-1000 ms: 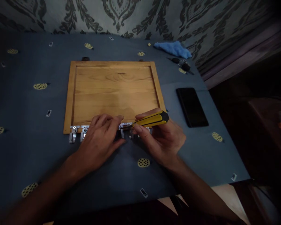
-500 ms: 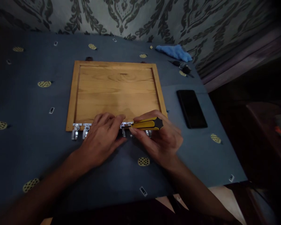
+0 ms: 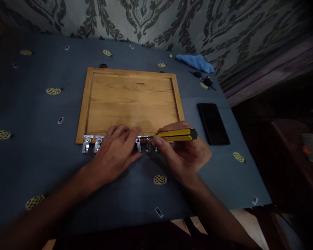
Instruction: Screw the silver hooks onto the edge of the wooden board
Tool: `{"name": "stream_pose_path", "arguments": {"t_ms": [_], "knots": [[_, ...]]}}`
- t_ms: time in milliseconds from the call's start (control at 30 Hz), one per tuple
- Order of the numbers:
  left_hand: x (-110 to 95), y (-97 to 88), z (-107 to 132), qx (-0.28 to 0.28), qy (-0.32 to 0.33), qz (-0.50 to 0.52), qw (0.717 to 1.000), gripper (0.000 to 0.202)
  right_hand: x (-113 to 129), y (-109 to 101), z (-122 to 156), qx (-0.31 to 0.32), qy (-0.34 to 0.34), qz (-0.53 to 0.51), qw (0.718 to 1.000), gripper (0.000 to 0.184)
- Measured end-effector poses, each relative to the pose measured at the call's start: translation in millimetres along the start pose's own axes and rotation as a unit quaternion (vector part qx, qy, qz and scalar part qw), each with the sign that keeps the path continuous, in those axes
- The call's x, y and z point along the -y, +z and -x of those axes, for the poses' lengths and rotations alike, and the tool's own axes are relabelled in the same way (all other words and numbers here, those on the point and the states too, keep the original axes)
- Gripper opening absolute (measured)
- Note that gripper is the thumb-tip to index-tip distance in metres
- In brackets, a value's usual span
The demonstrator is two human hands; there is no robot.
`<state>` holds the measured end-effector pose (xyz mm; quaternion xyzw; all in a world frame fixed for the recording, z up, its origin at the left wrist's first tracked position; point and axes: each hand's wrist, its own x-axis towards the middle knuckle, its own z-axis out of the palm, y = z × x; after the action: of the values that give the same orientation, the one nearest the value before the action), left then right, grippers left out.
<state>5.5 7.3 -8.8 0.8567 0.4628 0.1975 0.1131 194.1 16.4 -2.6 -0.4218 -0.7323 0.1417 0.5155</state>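
Observation:
A wooden framed board [image 3: 135,100] lies flat on the table, with a metal hook rail [image 3: 88,136] along its near edge. Several silver hooks [image 3: 86,146] hang from the rail over that edge. My left hand [image 3: 117,149] is closed over the middle of the rail, fingers on top and thumb at the near side, hiding part of it. In my right hand [image 3: 187,152] is a screwdriver [image 3: 176,134] with a yellow and black handle, held almost level. Its thin shaft points left, the tip near a hook beside my left fingers; whether it touches a screw I cannot tell.
Right of the board lies a black phone [image 3: 214,123]. Farther back are a blue cloth [image 3: 195,62] and a dark tool-like item [image 3: 203,78], its kind unclear. A patterned blue cloth [image 3: 28,163] covers the table. Behind it stands a patterned wall [image 3: 156,21].
My right hand and the screwdriver have moved to the right, and more of the shaft shows. The left hand stays on the rail. The view has shifted slightly.

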Motion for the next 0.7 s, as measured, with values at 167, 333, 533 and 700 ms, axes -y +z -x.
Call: {"name": "stream_pose_path", "arguments": {"t_ms": [167, 333, 533, 700], "knots": [[0.7, 0.3, 0.2, 0.005, -0.002, 0.003, 1.000, 0.051, -0.5, 1.4, -0.8, 0.002, -0.002, -0.007, 1.000, 0.011], [0.5, -0.8, 0.1, 0.012, -0.013, 0.008, 1.000, 0.047, -1.2, 3.4, -0.5, 0.013, 0.003, 0.007, 1.000, 0.011], [0.6, -0.6, -0.5, 0.015, -0.011, 0.008, 1.000, 0.047, -0.7, 3.0, -2.9, 0.026, -0.014, 0.017, 0.999, 0.010], [0.8, -0.2, -0.6, 0.023, -0.020, 0.022, 0.999, 0.050, 1.5, 0.5, -8.5, 0.064, -0.024, 0.002, 0.998, 0.009]]}}
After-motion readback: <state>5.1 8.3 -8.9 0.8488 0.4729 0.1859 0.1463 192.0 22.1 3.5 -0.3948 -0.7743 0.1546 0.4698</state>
